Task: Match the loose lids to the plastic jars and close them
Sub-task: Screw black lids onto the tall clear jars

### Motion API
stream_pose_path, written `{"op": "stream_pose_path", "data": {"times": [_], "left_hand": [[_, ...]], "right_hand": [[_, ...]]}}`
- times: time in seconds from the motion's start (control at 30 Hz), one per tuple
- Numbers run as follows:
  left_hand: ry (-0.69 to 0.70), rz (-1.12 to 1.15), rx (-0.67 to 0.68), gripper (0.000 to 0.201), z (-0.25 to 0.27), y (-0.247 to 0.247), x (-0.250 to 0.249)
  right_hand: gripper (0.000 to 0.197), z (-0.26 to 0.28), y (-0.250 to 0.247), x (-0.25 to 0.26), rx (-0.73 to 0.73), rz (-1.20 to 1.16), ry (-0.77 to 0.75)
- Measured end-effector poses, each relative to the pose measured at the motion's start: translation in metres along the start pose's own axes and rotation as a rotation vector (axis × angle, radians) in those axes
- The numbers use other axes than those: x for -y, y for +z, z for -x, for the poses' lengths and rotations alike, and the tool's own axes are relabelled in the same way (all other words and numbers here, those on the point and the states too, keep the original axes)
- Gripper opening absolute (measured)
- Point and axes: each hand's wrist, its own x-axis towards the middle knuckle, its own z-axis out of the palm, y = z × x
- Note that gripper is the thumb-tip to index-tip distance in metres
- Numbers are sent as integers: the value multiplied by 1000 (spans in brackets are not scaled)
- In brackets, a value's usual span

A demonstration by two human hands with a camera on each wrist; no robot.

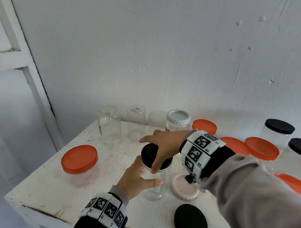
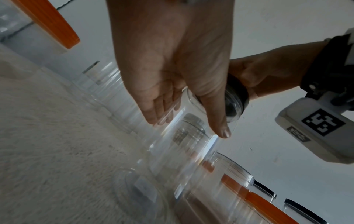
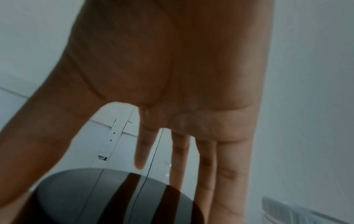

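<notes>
A clear plastic jar (image 1: 155,189) stands upright in the middle of the white table (image 1: 50,183) with a black lid (image 1: 149,152) on its mouth. My left hand (image 1: 135,177) grips the jar's body, thumb on the near side and fingers wrapped round the far side. In the left wrist view those fingers (image 2: 159,109) show through the clear jar (image 2: 184,144). My right hand (image 1: 169,142) lies over the lid with straight, spread fingers and the thumb against the lid's near rim. The right wrist view shows the palm (image 3: 162,68) above the black lid (image 3: 86,197).
An orange-lidded jar (image 1: 79,159) stands at the left. Three upturned clear jars (image 1: 135,121) and a white-lidded jar (image 1: 178,117) line the back wall. A pink lid (image 1: 184,188) and a loose black lid (image 1: 190,223) lie near right. Orange lids (image 1: 261,148) and black-lidded jars (image 1: 278,131) crowd the right.
</notes>
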Motion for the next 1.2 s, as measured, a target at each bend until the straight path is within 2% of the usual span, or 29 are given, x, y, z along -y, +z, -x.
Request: {"op": "stream_pose_path", "data": {"times": [0.1,0.23,0.33,0.4,0.5,0.6,0.7,0.83,0.93,1.03,1.2], "left_hand": [[-5,10,0,81,-1,1,0],[2,22,-1,68,-1,0,3],[15,16,-1,68,-1,-1,3],[15,18,-3,70,-1,0,2],[4,30,-9,78,-1,0,1],[1,30,-13,78,-1,1,2],[5,26,-25,72,-1,1,3],[26,37,-19,71,0,1,1],[30,30,-15,73,0,1,0],[18,6,-24,80,0,1,0],[16,22,-26,76,-1,2,2]], "right_hand": [[83,-1,-5,0,5,21,-74],[73,-3,1,0,-78,-9,-32],[76,-5,5,0,-96,-7,21],[84,-5,4,1,-53,15,32],[93,-3,0,0,10,45,-16],[84,-1,-2,0,-20,26,-75],[74,-1,2,-1,-120,-10,-29],[76,-1,10,-2,-185,-38,16],[86,0,10,-2,-108,-49,38],[92,1,4,-2,-14,-38,-3],[78,0,3,-1,-81,-38,-50]]}}
